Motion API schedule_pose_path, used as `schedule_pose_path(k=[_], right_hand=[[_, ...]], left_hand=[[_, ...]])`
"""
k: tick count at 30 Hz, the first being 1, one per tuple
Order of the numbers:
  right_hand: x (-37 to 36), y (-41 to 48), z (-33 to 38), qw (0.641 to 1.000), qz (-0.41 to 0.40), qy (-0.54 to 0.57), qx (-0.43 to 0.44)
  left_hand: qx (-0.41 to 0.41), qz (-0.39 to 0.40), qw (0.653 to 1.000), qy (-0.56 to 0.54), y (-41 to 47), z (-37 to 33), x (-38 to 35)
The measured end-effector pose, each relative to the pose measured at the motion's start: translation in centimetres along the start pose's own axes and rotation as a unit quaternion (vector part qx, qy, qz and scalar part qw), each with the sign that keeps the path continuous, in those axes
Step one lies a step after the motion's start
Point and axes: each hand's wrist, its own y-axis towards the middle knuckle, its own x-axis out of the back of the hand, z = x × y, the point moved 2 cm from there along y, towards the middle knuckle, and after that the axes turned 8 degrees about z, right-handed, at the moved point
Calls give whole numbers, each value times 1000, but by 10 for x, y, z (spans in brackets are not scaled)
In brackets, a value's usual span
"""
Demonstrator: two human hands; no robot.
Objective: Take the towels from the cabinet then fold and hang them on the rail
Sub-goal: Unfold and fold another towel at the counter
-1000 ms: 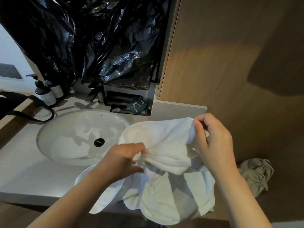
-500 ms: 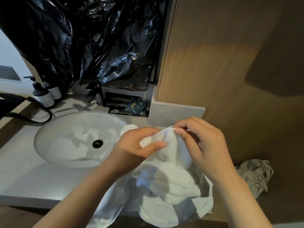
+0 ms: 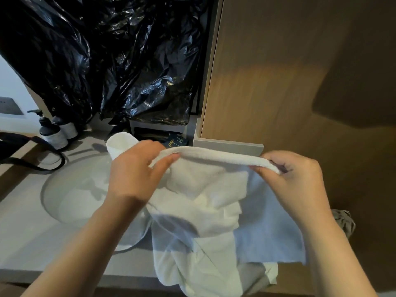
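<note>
Washroom table (image 3: 19, 232) below; white towel (image 3: 205, 196) held up over its front edge, left hand (image 3: 137, 176) and right hand (image 3: 297, 185) both with fingers (image 3: 167, 160) pinched on the taut top hem, so folding looks underway, and next calls for matching corners evenly.

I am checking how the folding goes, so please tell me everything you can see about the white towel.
The white towel looks like soft, thick terry cloth, crumpled and not yet folded flat. Its top edge is stretched nearly level between the left hand and the right hand, which each pinch it. One end pokes up behind the left hand. The rest hangs in loose folds in front of the counter edge.
</note>
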Motion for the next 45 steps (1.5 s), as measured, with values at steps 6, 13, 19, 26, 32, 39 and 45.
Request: schedule_pose_path(k=[6,13,19,26,32,39,45], right_hand=[[-6,-4,-6,997,38,61,-38],[-18,-7,-4,992,80,90,-43],[-38,-10,18,989,106,98,-1],[-31,-15,-2,987,139,69,-35],[-15,-30,-32,984,122,67,-113],[-7,-41,-43,979,97,101,-146],[-9,-42,-36,967,-58,177,-177]], left_hand=[[28,35,998,-38,-4,10,-1],[32,89,995,-15,-14,-11,-5],[-26,209,972,-100,-32,-46,-37],[33,120,974,-191,-30,-23,-28],[36,75,989,-125,-19,-3,-16],[89,74,991,-70,-20,15,-25],[225,68,960,-151,-26,19,-35]])
